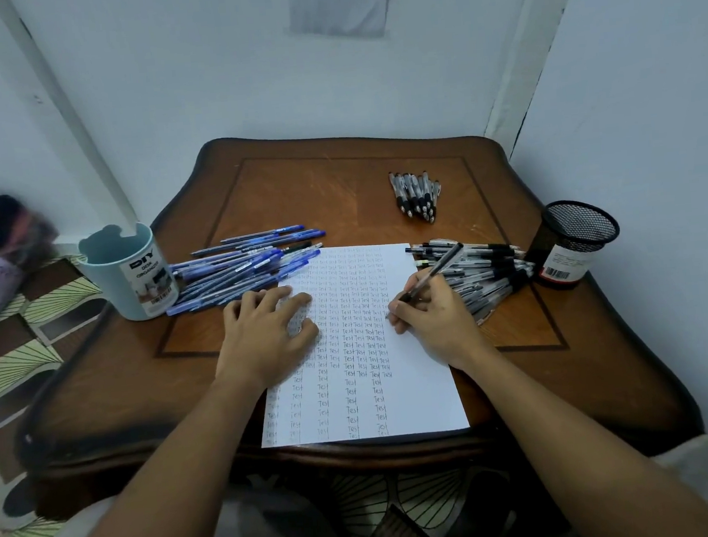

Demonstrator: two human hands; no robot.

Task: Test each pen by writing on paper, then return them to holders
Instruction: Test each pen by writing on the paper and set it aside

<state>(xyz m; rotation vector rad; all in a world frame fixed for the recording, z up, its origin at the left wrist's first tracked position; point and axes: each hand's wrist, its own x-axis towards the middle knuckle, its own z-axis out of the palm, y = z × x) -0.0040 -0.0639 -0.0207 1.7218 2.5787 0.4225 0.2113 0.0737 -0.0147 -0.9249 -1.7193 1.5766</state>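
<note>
Right hand grips a clear black-tipped pen, tip on the paper; left hand flat, fingers spread, pressing it.

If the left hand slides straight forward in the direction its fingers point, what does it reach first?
The left hand lies flat on the paper, fingers pointing up and to the right. Sliding on, it would probably only cross more paper; the blue pens lie just left of that line, though depth is hard to judge.
</note>
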